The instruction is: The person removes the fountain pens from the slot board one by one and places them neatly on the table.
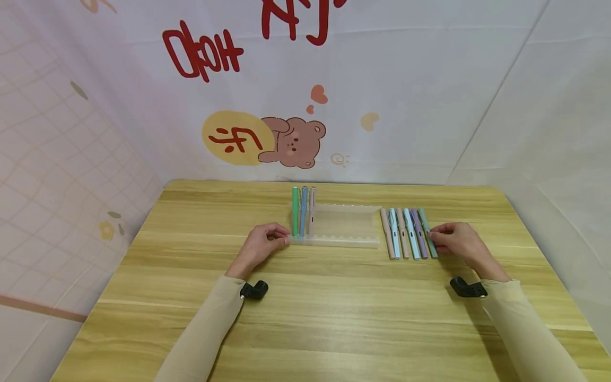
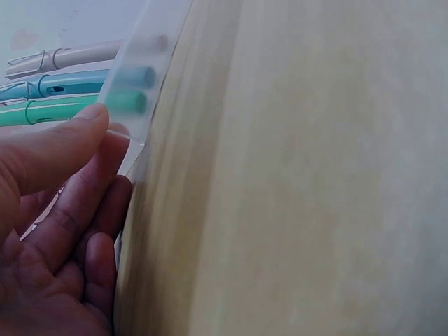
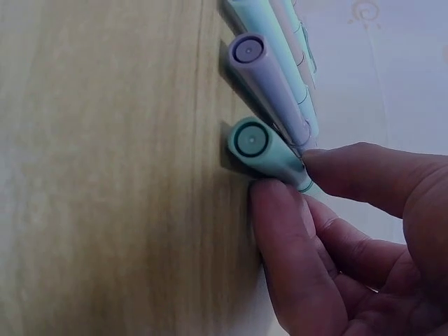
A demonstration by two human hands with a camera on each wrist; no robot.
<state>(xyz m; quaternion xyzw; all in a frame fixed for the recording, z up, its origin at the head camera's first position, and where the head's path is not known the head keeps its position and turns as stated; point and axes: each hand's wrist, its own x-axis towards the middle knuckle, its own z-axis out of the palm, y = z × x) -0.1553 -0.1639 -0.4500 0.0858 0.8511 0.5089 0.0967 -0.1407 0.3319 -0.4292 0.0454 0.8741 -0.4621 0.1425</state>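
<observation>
My left hand (image 1: 260, 246) pinches the near left corner of a clear plastic pen tray (image 1: 350, 223), thumb on top of its edge. A green pen (image 1: 295, 212), a blue pen (image 1: 303, 215) and a pale pink pen (image 1: 312, 212) lie side by side at the tray's left end. On the right, my right hand (image 1: 462, 241) pinches the teal-green pen (image 3: 269, 150) between thumb and index finger. This pen is the rightmost of a row lying on the table, beside a purple pen (image 3: 269, 84).
Left of the purple pen lie several light blue and pinkish pens, among them a light blue pen (image 1: 414, 239), just right of the tray. The wooden table (image 1: 334, 307) ends at a white printed cloth (image 1: 406, 95) at the back.
</observation>
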